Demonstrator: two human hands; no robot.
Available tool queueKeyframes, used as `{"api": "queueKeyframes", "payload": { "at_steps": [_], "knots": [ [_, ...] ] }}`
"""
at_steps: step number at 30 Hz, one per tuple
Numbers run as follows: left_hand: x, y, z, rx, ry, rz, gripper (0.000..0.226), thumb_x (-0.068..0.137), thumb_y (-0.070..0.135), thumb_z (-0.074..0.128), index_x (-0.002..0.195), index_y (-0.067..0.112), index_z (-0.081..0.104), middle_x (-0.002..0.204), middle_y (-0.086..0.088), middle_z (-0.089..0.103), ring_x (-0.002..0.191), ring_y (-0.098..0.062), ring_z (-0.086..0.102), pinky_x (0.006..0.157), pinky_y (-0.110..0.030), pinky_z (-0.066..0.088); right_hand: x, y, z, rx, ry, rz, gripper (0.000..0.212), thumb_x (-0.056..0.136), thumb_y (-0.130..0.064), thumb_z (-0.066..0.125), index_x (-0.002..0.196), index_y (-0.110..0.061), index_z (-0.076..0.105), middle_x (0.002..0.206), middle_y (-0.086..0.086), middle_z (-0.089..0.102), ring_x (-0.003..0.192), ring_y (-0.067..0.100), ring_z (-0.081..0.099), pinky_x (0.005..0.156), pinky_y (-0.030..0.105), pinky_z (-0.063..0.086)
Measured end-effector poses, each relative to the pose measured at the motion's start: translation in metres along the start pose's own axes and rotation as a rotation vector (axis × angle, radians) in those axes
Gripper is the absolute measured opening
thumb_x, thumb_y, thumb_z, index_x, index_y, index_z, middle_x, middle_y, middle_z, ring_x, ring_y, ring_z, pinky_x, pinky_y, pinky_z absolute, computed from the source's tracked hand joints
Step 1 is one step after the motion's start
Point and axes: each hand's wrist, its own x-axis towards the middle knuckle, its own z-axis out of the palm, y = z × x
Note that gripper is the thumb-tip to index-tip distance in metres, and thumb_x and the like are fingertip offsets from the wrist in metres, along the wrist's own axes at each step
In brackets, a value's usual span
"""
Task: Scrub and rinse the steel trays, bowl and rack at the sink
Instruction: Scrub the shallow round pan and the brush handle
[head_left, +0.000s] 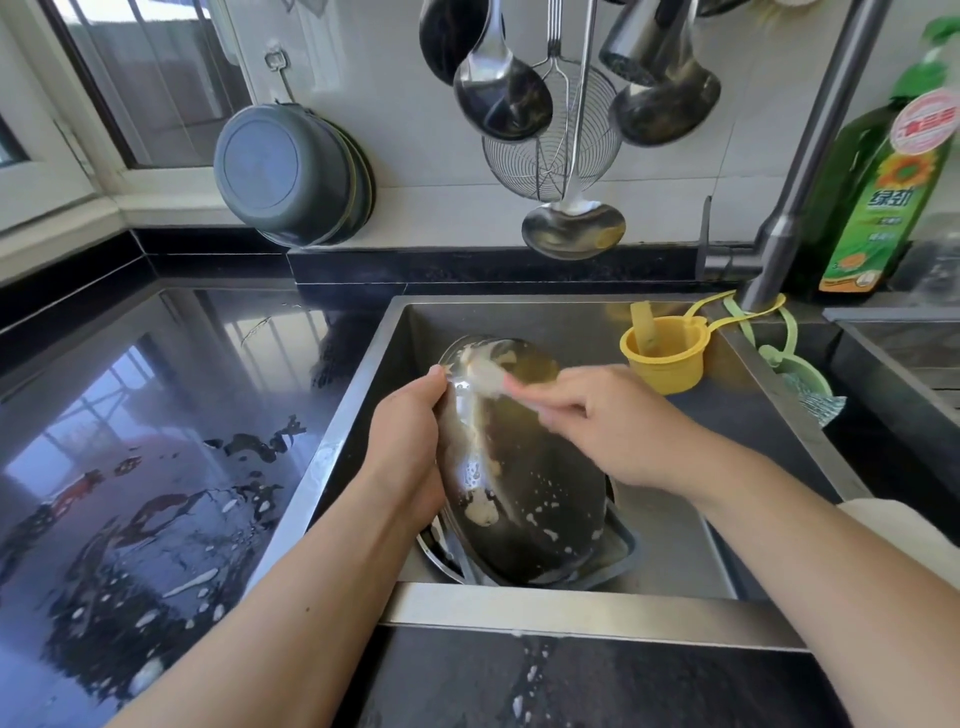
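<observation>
A: Where is the oval steel tray (524, 499) now?

B: It stands tilted on its edge in the sink (675, 545), on top of another tray. The left hand (410, 441) grips its left rim, fingers curled behind the rim. The right hand (613, 421) pinches a blurred scrubbing pad (488, 376) against the tray's upper part, just beyond the left thumb.

A: How will it handle?

B: I think stiff and light, but soapy, so slippery. Better to hold it by the rim, not the flat face

Shiny steel tray (524, 493), streaked with white suds. Brushed, matt steel on the sink (571, 603); glossy black stone on the wet countertop (156, 415). Matt yellow plastic for the cup (665, 358).
</observation>
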Motion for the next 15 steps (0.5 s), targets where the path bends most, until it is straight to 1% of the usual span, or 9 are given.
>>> {"api": "queueKeyframes", "payload": {
  "at_steps": [2,3,4,6,8,10,12,13,15],
  "knots": [
    [-0.002,0.003,-0.001,-0.038,0.014,-0.031,0.048,0.109,0.036,0.045,0.128,-0.001,0.068,0.123,-0.024,0.072,0.116,-0.041,0.070,0.107,-0.057,0.051,-0.008,-0.005,0.002,0.020,-0.121,-0.025,0.047,0.103,-0.019,0.057,0.136,-0.052,0.056,0.080,-0.012,0.057,0.077,0.004,0.054,0.072,0.019,0.043],
    [-0.003,0.005,-0.001,-0.054,0.031,-0.035,0.046,0.109,0.035,0.045,0.128,-0.001,0.068,0.122,-0.023,0.073,0.114,-0.040,0.070,0.106,-0.057,0.052,-0.009,-0.006,0.003,0.006,-0.130,-0.028,0.047,0.103,-0.019,0.056,0.136,-0.053,0.055,0.079,-0.014,0.056,0.076,0.003,0.053,0.070,0.017,0.040],
    [-0.003,0.006,-0.001,-0.065,0.052,-0.029,0.044,0.109,0.033,0.046,0.126,0.000,0.069,0.120,-0.022,0.073,0.113,-0.039,0.071,0.104,-0.056,0.054,-0.008,-0.006,0.004,-0.022,-0.099,-0.027,0.047,0.104,-0.020,0.055,0.137,-0.053,0.054,0.079,-0.016,0.054,0.077,0.003,0.053,0.069,0.018,0.039],
    [-0.004,0.007,0.002,-0.075,0.089,-0.008,0.039,0.109,0.027,0.046,0.123,-0.001,0.070,0.117,-0.021,0.075,0.107,-0.034,0.073,0.097,-0.051,0.058,-0.004,-0.006,0.006,-0.097,-0.002,-0.022,0.047,0.105,-0.021,0.051,0.140,-0.052,0.051,0.080,-0.014,0.053,0.080,0.007,0.053,0.070,0.026,0.042],
    [-0.005,0.006,0.005,-0.108,0.095,0.000,0.031,0.109,0.017,0.046,0.116,-0.003,0.069,0.102,-0.018,0.077,0.088,-0.026,0.075,0.080,-0.042,0.064,-0.004,-0.007,0.007,-0.141,0.062,-0.009,0.046,0.105,-0.022,0.050,0.141,-0.051,0.051,0.079,-0.011,0.051,0.082,0.014,0.053,0.073,0.035,0.045],
    [-0.007,0.006,0.006,-0.171,0.088,-0.010,0.024,0.107,0.006,0.046,0.111,-0.006,0.066,0.083,-0.015,0.076,0.075,-0.024,0.076,0.064,-0.039,0.064,-0.007,-0.009,0.006,-0.161,0.075,-0.005,0.045,0.105,-0.023,0.049,0.139,-0.052,0.052,0.079,-0.012,0.050,0.081,0.015,0.053,0.070,0.035,0.045],
    [-0.008,0.007,0.006,-0.225,0.093,-0.016,0.020,0.106,0.001,0.046,0.111,-0.009,0.062,0.077,-0.016,0.074,0.072,-0.027,0.077,0.058,-0.040,0.062,-0.011,-0.015,0.004,-0.147,0.015,0.013,0.044,0.106,-0.025,0.049,0.135,-0.057,0.054,0.078,-0.014,0.051,0.078,0.013,0.054,0.065,0.031,0.043],
    [-0.006,0.008,0.005,-0.244,0.101,-0.021,0.020,0.106,0.001,0.045,0.112,-0.010,0.060,0.078,-0.017,0.074,0.074,-0.029,0.077,0.057,-0.041,0.062,-0.013,-0.018,0.003,-0.131,-0.035,0.035,0.043,0.106,-0.026,0.049,0.133,-0.059,0.055,0.075,-0.017,0.052,0.074,0.010,0.053,0.063,0.029,0.042],
    [-0.003,0.008,0.001,-0.316,0.144,-0.047,0.022,0.106,0.000,0.045,0.121,-0.011,0.056,0.092,-0.021,0.072,0.084,-0.032,0.075,0.055,-0.042,0.062,-0.012,-0.018,-0.002,-0.131,-0.159,0.095,0.041,0.105,-0.026,0.050,0.128,-0.060,0.058,0.064,-0.023,0.055,0.064,0.004,0.050,0.057,0.018,0.039]
  ]
}}
